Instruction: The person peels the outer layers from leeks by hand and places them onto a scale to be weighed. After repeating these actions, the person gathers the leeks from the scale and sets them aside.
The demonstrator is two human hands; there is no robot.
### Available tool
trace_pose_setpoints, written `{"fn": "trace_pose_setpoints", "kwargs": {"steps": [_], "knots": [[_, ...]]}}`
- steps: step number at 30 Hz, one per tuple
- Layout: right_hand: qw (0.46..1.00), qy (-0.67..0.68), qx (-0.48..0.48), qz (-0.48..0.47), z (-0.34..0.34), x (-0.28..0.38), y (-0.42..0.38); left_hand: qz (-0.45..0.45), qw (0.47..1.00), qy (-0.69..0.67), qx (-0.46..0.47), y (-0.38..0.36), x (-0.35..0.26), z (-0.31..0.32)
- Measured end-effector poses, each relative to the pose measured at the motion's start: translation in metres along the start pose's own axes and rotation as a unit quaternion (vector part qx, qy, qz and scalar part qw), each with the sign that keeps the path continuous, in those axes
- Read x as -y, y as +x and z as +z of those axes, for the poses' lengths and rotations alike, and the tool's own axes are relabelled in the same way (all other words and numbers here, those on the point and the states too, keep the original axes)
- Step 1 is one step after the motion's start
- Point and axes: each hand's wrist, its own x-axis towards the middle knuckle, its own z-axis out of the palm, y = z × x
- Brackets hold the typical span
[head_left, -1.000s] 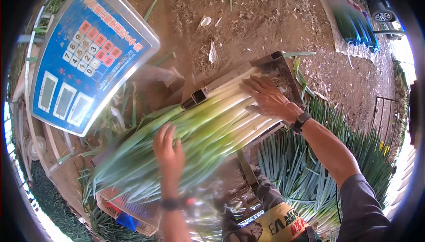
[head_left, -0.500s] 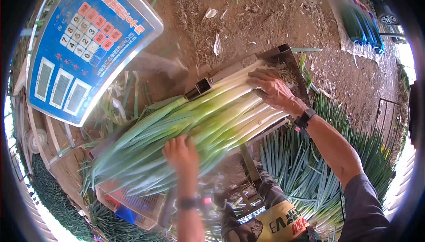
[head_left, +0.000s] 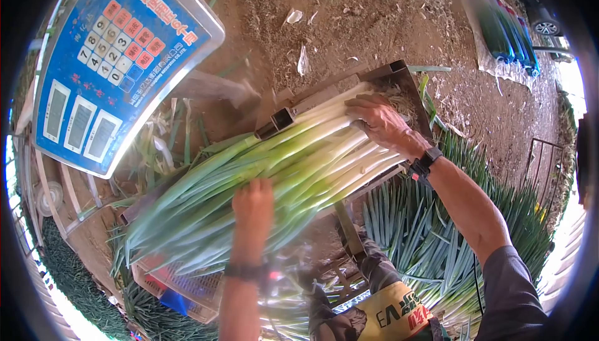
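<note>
A thick bundle of green onions (head_left: 287, 175) lies slantwise across a dark metal frame (head_left: 396, 66), white root ends at upper right, leaves fanning out to lower left. My right hand (head_left: 384, 122) rests over the white stalks near the roots, its fingers curled round some of them. Lower down, my left hand (head_left: 253, 200) is among the green leaves, blurred, its fingers bent together and their tips hidden in the leaves.
A blue weighing scale display (head_left: 118, 60) stands at upper left. A plastic crate (head_left: 206, 291) sits below the leaf ends. More green onions (head_left: 424, 235) are heaped at right, and wrapped bundles (head_left: 502, 29) lie on a sheet at upper right.
My left hand has moved slightly up within the leaves, with its wrist swinging left. My right hand stays by the root ends. The whole view has shifted a little.
</note>
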Motion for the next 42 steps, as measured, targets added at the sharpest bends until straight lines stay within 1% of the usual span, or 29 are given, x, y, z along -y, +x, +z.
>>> {"fn": "trace_pose_setpoints", "kwargs": {"steps": [3, 4, 6, 8, 10, 12, 13, 15, 16, 18, 20, 21, 22, 23, 24, 25, 26, 27, 29, 31, 32, 33, 36, 39, 42], "knots": [[0.998, 0.049, 0.035, 0.019, -0.003, -0.002, -0.002, -0.039, 0.999, -0.009, 0.014, -0.026, 0.007, -0.029], [0.999, 0.032, 0.021, 0.003, -0.003, -0.002, -0.001, -0.045, 0.999, 0.001, 0.012, -0.038, 0.018, -0.032], [1.0, -0.001, -0.008, -0.029, -0.003, -0.003, -0.002, -0.057, 0.998, 0.02, 0.01, -0.065, 0.046, -0.038], [0.999, -0.022, -0.019, -0.043, -0.001, -0.004, -0.003, -0.079, 0.995, 0.05, 0.037, -0.095, 0.069, -0.053], [0.998, -0.035, -0.018, -0.045, 0.0, -0.004, -0.006, -0.106, 0.989, 0.054, 0.09, -0.127, 0.094, -0.082], [0.998, -0.038, -0.008, -0.041, 0.0, -0.001, -0.009, -0.116, 0.982, 0.109, 0.102, -0.174, 0.134, -0.092], [0.998, -0.05, -0.007, -0.045, -0.002, 0.0, -0.011, -0.123, 0.982, 0.114, 0.081, -0.204, 0.161, -0.094], [0.996, -0.073, -0.006, -0.055, -0.006, 0.002, -0.012, -0.242, 0.946, 0.113, 0.183, -0.251, 0.195, -0.115], [0.996, -0.078, 0.005, -0.047, -0.005, 0.002, -0.013, -0.345, 0.882, 0.104, 0.303, -0.27, 0.204, -0.137], [0.995, -0.089, 0.027, -0.028, -0.003, 0.002, -0.014, -0.379, 0.796, 0.199, 0.428, -0.349, 0.244, -0.157], [0.996, -0.074, 0.047, -0.026, -0.011, 0.005, -0.018, -0.443, 0.816, 0.067, 0.364, -0.483, 0.297, -0.161], [0.996, -0.063, 0.058, -0.026, -0.012, 0.007, -0.02, -0.483, 0.803, 0.01, 0.35, -0.484, 0.289, -0.178], [0.994, -0.081, 0.065, -0.034, -0.011, 0.004, -0.022, -0.509, 0.8, -0.056, 0.313, -0.438, 0.258, -0.184], [0.992, -0.097, 0.074, -0.044, -0.008, 0.001, -0.023, -0.511, 0.808, -0.114, 0.27, -0.377, 0.216, -0.187], [0.989, -0.114, 0.081, -0.057, -0.004, -0.002, -0.022, -0.471, 0.844, -0.143, 0.214, -0.328, 0.176, -0.184], [0.99, -0.115, 0.058, -0.059, 0.001, -0.003, -0.022, -0.414, 0.883, -0.145, 0.168, -0.284, 0.137, -0.175], [0.99, -0.115, 0.051, -0.058, 0.001, -0.002, -0.021, -0.344, 0.928, -0.079, 0.119, -0.25, 0.105, -0.155], [0.991, -0.116, 0.044, -0.057, 0.002, -0.001, -0.02, -0.277, 0.959, 0.002, 0.064, -0.215, 0.074, -0.136], [0.989, -0.127, 0.044, -0.059, 0.002, -0.001, -0.019, -0.241, 0.96, -0.039, 0.139, -0.148, 0.012, -0.109], [0.99, -0.123, 0.033, -0.059, 0.002, -0.001, -0.02, -0.108, 0.989, -0.086, 0.057, -0.107, -0.019, -0.057], [0.991, -0.121, 0.027, -0.059, 0.002, 0.0, -0.019, -0.099, 0.991, -0.068, 0.057, -0.082, -0.033, -0.044], [0.991, -0.113, 0.029, -0.06, 0.002, 0.0, -0.019, -0.09, 0.993, -0.049, 0.056, -0.063, -0.041, -0.034], [0.993, -0.097, 0.033, -0.057, 0.003, -0.004, -0.022, -0.096, 0.995, -0.031, -0.012, -0.041, -0.047, 0.002], [0.994, -0.092, 0.032, -0.054, 0.006, -0.008, -0.023, -0.069, 0.997, -0.007, -0.026, -0.04, -0.024, 0.009], [0.994, -0.087, 0.031, -0.051, 0.008, -0.006, -0.022, 0.027, 0.996, 0.054, -0.058, -0.033, 0.008, 0.002]]}}
